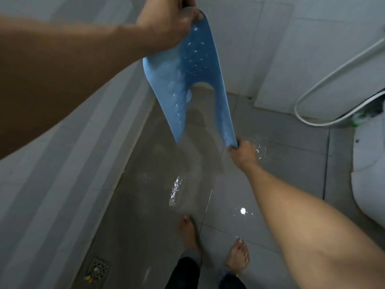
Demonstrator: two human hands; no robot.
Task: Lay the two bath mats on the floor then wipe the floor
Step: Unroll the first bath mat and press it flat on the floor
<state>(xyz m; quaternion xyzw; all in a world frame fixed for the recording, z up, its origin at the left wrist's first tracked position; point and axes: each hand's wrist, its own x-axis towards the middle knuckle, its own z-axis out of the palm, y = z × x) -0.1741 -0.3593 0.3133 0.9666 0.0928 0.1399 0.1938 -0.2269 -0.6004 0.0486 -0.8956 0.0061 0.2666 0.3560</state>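
A blue perforated rubber bath mat (187, 80) hangs in the air above the wet grey tiled floor (281, 163), curled lengthwise. My left hand (168, 24) grips its upper end near the top of the view. My right hand (242, 152) pinches its lower right corner just above the floor. The mat's other lower corner hangs free. Only one mat is in view.
A striped grey wall or tub side (62, 174) runs along the left. A floor drain (98, 270) sits at the bottom left. A white hose (312, 84) loops on the right wall above a white toilet (370, 180). My bare feet (210, 247) stand on the wet tiles.
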